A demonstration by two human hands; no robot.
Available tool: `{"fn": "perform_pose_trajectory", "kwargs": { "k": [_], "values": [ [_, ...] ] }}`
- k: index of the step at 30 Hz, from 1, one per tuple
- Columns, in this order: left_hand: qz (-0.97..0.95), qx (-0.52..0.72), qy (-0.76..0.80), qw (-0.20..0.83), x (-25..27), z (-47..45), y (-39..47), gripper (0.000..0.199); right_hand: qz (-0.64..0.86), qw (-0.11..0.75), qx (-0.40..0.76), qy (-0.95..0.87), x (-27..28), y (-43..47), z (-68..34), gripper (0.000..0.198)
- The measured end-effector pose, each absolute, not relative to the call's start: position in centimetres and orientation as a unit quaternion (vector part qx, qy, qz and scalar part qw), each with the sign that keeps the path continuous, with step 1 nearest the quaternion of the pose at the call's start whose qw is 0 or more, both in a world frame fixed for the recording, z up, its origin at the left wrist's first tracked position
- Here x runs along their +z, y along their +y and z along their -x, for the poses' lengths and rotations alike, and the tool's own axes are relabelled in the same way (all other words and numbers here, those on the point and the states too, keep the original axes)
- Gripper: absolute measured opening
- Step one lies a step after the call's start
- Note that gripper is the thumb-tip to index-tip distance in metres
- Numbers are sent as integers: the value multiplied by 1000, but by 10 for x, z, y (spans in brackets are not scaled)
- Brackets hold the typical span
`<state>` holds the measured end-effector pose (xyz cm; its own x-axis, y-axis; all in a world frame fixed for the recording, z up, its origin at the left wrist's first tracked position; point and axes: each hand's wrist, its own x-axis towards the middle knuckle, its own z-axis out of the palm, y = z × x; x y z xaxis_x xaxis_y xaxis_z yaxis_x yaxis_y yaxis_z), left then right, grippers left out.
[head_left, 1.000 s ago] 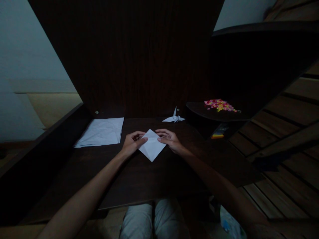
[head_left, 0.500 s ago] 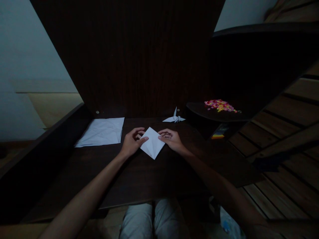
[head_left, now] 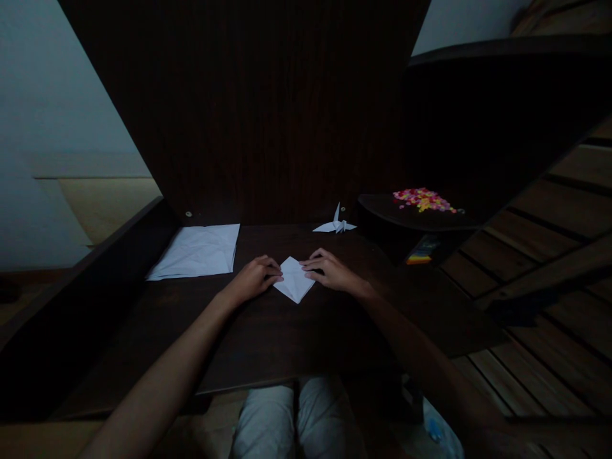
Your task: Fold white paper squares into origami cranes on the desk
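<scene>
A white folded paper square [head_left: 296, 284], turned with one corner toward me, lies on or just above the dark desk in front of me. Creases run across its face. My left hand [head_left: 258, 276] closes its thumb and fingers on the left corner. On the right side, my right hand [head_left: 331, 271] grips the edge, with the fingertips over the paper. A finished white paper crane [head_left: 337, 226] stands behind, near the back panel. Off to the left is a stack of white paper sheets [head_left: 196, 250], slightly wrinkled.
A dark desk [head_left: 287, 350] carries all this, with a raised side board [head_left: 86, 274] at left and a tall back panel [head_left: 268, 115]. On the curved shelf [head_left: 382, 210] at right lies a heap of small colourful pieces [head_left: 423, 199]; a rainbow-coloured item [head_left: 421, 253] sits beneath it.
The folded paper has come down flatter onto the desk. Both hands have turned over, fingers now on top at the paper's side edges instead of thumbs in front.
</scene>
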<state>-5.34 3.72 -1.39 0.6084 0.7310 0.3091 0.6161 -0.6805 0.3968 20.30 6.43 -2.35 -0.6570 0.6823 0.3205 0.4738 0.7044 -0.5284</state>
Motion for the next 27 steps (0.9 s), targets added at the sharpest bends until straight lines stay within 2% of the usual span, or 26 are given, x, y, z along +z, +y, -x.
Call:
{"fn": "perform_pose_trajectory", "kwargs": {
  "k": [6, 9, 20, 27],
  "values": [
    [-893, 229, 359, 142, -14, 61, 40, 43, 318, 222, 223, -894, -19, 64, -210, 48],
    [-891, 233, 360, 147, -14, 62, 39, 45, 312, 219, 225, -897, -17, 63, -211, 54],
    [-889, 235, 363, 152, -5, 58, 33, 36, 315, 196, 213, -904, -12, 60, -210, 43],
    [-893, 240, 352, 147, -9, 61, 36, 23, 312, 183, 211, -908, -14, 63, -213, 38]
  ]
}}
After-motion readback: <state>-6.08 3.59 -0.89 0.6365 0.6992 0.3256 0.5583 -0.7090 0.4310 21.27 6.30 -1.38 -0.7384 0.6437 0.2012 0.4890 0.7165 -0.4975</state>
